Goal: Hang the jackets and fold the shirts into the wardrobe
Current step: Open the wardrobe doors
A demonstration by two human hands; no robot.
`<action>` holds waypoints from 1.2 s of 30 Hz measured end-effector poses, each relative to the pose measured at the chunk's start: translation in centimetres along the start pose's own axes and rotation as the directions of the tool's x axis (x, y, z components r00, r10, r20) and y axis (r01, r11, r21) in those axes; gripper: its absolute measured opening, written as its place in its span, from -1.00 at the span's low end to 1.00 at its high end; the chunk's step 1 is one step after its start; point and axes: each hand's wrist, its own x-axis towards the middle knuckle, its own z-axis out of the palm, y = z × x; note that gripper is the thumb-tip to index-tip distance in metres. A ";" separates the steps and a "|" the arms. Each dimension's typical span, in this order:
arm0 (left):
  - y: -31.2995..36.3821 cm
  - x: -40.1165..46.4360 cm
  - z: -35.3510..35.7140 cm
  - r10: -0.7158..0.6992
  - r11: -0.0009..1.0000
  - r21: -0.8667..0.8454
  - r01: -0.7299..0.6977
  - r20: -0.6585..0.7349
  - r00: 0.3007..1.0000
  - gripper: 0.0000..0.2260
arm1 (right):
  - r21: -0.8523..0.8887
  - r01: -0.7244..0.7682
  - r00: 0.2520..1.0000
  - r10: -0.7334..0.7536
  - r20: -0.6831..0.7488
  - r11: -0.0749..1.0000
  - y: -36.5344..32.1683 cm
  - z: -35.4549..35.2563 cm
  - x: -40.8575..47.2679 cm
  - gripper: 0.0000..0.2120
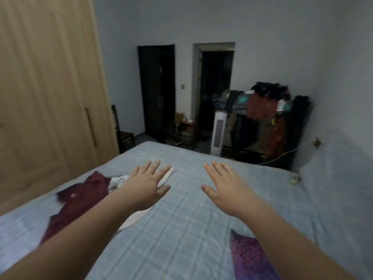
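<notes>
Maroon shirt (pixel 80 201) lies crumpled on bed (pixel 181 229) w/ white garment (pixel 119 181) beside it, left hand (pixel 147 186) & right hand (pixel 226 190) both flat, holding nothing; wardrobe (pixel 46 87) shut; best spread it flat before folding.

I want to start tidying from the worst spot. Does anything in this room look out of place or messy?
Yes. A maroon shirt lies crumpled on the bed, over a white garment, and a purple patterned garment lies loose nearer you. The rack by the far wall is heaped with clothes. The wardrobe looks closed.
</notes>
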 end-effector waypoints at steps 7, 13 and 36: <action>-9.0 -8.9 0.9 -0.269 0.962 0.053 0.267 0.032 0.963 -0.40 | 0.087 0.301 0.950 -0.306 0.063 0.950 -10.1 5.5 4.0 -0.34; -16.6 -16.4 1.3 -0.442 0.897 0.044 0.440 0.046 0.896 -0.41 | 0.145 0.447 0.882 -0.462 0.092 0.882 -19.5 8.0 6.1 -0.33; -57.9 -32.0 1.9 -0.564 0.825 0.042 0.563 0.036 0.825 -0.40 | 0.139 0.490 0.842 -0.509 0.178 0.860 -60.3 17.0 17.3 -0.34</action>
